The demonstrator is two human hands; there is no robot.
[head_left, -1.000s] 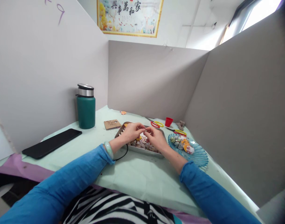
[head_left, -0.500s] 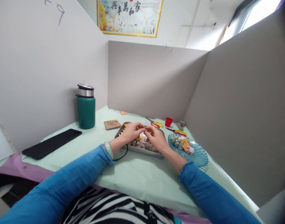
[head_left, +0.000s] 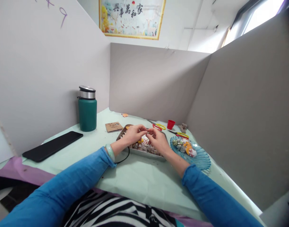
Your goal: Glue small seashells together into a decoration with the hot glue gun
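Observation:
My left hand (head_left: 135, 133) and my right hand (head_left: 158, 139) meet above a metal tray (head_left: 146, 154). Their fingertips are pinched together around something small that I cannot make out. Small shell-like pieces (head_left: 144, 147) fill the tray below, with some orange and white-and-red bits among them. To the right of my right hand stands a blue ribbed glass plate (head_left: 202, 158), holding several orange, white and greyish pieces (head_left: 186, 147). A pale green bangle (head_left: 110, 152) circles my left wrist, and a black cord loops beside it.
On the left are a green bottle (head_left: 87, 114) and a black phone (head_left: 53, 145). Behind the tray lie a brown card (head_left: 113, 126), scissors (head_left: 159, 126), a red cup (head_left: 171, 124) and a second pair of scissors (head_left: 181, 135). Grey panels (head_left: 156, 80) enclose the table.
Both hands stay pinched together over the tray, with hardly any finger movement. The whole view has shifted very slightly.

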